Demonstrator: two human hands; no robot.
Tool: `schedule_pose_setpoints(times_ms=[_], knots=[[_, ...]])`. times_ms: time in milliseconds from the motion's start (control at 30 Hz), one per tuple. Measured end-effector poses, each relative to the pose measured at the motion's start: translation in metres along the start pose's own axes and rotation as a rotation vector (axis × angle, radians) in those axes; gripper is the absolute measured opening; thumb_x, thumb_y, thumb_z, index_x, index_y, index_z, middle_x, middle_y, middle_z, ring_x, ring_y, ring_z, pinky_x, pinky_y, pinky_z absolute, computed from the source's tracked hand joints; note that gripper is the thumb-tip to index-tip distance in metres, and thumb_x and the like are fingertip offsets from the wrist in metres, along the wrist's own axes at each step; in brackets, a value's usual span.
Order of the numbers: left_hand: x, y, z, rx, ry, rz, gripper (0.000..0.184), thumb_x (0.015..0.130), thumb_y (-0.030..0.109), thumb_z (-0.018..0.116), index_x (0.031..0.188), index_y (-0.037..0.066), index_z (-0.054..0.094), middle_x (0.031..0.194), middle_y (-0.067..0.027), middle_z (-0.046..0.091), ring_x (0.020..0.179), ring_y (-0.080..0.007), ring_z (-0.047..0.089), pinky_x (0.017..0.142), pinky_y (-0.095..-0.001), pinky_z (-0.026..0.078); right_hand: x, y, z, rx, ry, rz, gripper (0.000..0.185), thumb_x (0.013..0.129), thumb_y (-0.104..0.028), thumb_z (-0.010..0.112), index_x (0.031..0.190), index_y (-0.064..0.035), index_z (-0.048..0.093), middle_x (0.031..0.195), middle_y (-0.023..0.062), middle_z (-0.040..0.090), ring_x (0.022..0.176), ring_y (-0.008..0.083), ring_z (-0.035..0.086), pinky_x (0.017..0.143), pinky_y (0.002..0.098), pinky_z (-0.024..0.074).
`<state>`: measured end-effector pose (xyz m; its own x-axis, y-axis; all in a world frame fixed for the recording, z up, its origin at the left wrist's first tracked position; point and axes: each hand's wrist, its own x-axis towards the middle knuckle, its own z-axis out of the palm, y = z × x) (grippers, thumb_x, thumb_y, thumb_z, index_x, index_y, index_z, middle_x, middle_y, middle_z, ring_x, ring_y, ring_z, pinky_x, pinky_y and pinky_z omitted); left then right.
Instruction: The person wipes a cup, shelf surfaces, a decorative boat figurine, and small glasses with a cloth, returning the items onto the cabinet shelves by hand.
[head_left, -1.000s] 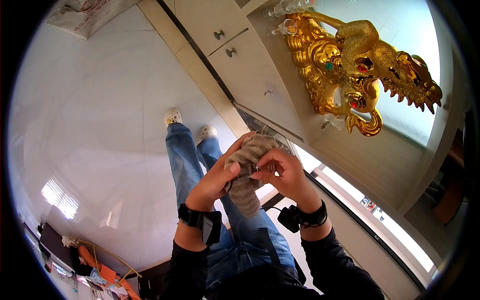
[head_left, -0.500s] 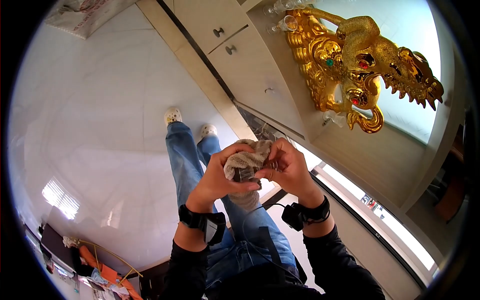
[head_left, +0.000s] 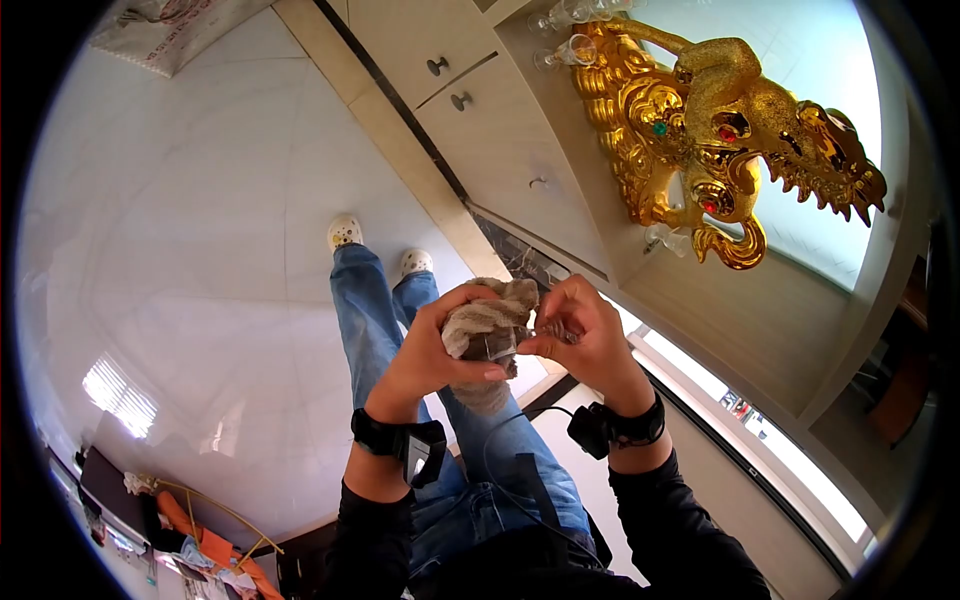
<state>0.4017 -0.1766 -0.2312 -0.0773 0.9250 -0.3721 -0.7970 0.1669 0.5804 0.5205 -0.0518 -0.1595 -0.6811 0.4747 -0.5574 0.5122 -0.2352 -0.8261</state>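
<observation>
Between my two hands is a small clear stemmed glass (head_left: 502, 343), its bowl partly wrapped in a beige-brown cloth (head_left: 482, 318). My left hand (head_left: 428, 350) is curled around the cloth and the bowl, with the thumb along the near side. At the other end, my right hand (head_left: 588, 340) pinches the glass by its stem between thumb and fingers. Part of the cloth hangs below the left hand. Folds of fabric hide some of the bowl.
To the right, a golden dragon-like ornament (head_left: 715, 135) stands on a cabinet shelf (head_left: 745, 320). Small clear glasses (head_left: 572, 50) are beside its base, with another glass (head_left: 668, 238) nearer. Cabinet doors (head_left: 500, 140) have dark knobs. A plastic bag (head_left: 165, 35) lies on the pale floor (head_left: 200, 220).
My right hand has moved slightly away from the left, and more of the glass shows between them. The cloth has shifted a little to the left with my left hand.
</observation>
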Motion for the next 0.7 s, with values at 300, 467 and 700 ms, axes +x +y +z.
schedule_pose_setpoints(times_ms=[300, 467, 700], knots=[[-0.008, 0.003, -0.012, -0.378, 0.121, 0.063, 0.062, 0.076, 0.053, 0.048, 0.104, -0.002, 0.045, 0.106, -0.0105, 0.048, 0.094, -0.0192, 0.051, 0.08, -0.0289, 0.042, -0.013, -0.004, -0.019, 0.078, 0.223, -0.159, 0.029, 0.066, 0.0, 0.068, 0.082, -0.0036, 0.044, 0.068, 0.001, 0.047, 0.056, 0.0045, 0.044, 0.047, 0.0167, 0.0357], [-0.012, -0.001, -0.009, -0.244, 0.091, 0.081, 0.029, 0.07, 0.01, 0.061, 0.096, 0.001, 0.051, 0.097, -0.008, 0.051, 0.089, -0.0146, 0.05, 0.078, -0.0235, 0.039, -0.008, -0.009, -0.014, 0.129, 0.197, -0.049, 0.028, 0.067, -0.001, 0.067, 0.083, -0.0035, 0.044, 0.068, 0.0018, 0.049, 0.057, 0.0047, 0.046, 0.048, 0.0162, 0.0355], [-0.009, 0.002, -0.005, 0.222, 0.136, 0.214, 0.023, 0.062, -0.003, 0.055, 0.084, 0.0, 0.054, 0.089, -0.0052, 0.05, 0.083, -0.0128, 0.049, 0.071, -0.0227, 0.04, -0.004, 0.004, 0.002, -0.002, 0.101, 0.056, 0.02, 0.068, -0.008, 0.068, 0.074, -0.0019, 0.051, 0.061, -0.0009, 0.05, 0.049, 0.0019, 0.041, 0.045, 0.0153, 0.0319]])
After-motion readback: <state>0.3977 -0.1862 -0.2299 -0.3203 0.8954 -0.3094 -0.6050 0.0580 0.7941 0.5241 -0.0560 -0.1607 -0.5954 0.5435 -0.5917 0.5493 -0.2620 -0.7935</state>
